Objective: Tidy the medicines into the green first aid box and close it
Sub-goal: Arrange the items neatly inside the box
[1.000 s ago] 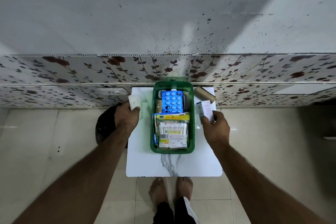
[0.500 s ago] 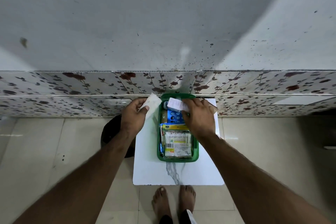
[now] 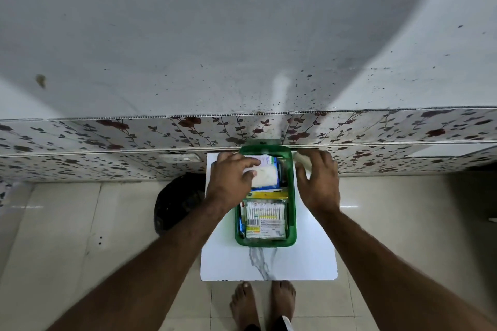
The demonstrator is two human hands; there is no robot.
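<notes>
The green first aid box (image 3: 265, 244) stands open on a small white table (image 3: 269, 266), pushed against the wall. A pack of cotton buds (image 3: 266, 216) fills its near half. My left hand (image 3: 232, 179) reaches over the box's far left and holds a white padded pack (image 3: 266, 176) down inside it, on top of a white leaflet carton (image 3: 267, 161). My right hand (image 3: 318, 183) is just right of the box with its fingers curled over a beige roll (image 3: 300, 159) on the table's far right corner.
A flower-patterned panel (image 3: 134, 140) and a stained grey wall rise directly behind the table. A black round object (image 3: 176, 201) sits on the tiled floor left of the table. My bare feet (image 3: 263, 303) stand at the table's near edge.
My left hand carried the white pack from the table's left side into the box. My right hand left the white carton in the box and moved right onto the beige roll.
</notes>
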